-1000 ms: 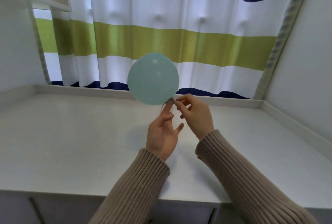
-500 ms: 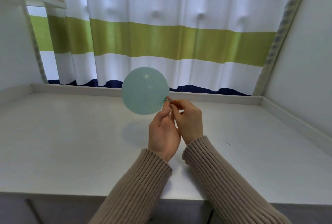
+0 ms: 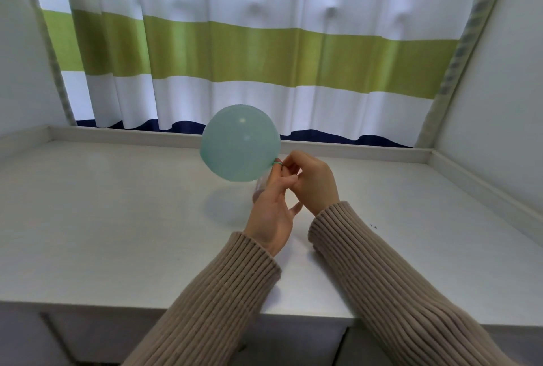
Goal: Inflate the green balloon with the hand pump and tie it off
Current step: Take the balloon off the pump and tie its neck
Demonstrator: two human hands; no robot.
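Balloon, pale green, inflated and round, up in air above counter, just in front of both hands, neck end pointing back toward person.

Nearest: two ribbed beige sleeves coming in over counter's front edge. Left hand palm-up-ish, fingers extended upward, fingertips at neck w/ darker green band wrapped round them: looks like neck stretched around fingers. Left hand's hold: fingers fairly straight w/ neck looped on them rather than clenched. Right hand just beside and touching left, fingers curled, pinching at neck area. Exact pinch point too small to confirm.

Change vs 1 s back: balloon lower in view, now overlapping counter's back ledge, before up against curtain. Hands closer together: were slightly apart w/ right drawing neck out, now pressed together at neck. Balloon size approx same, so no visible air loss.

Meaning for task, as judgement: inflation done, pump not in view, tie-off step underway: wrap round fingers made, tail prob. being tucked through loop. Knot not confirmed yet. Next calls for pulling tail through and sliding loop off fingers w/out letting neck slip. Risk: lost pinch = air out, redo.

Beyond hands: balloon's soft shadow on counter beneath it. Farther back, raised ledge, then striped curtain in white, olive-green, navy. Plain wall to right.
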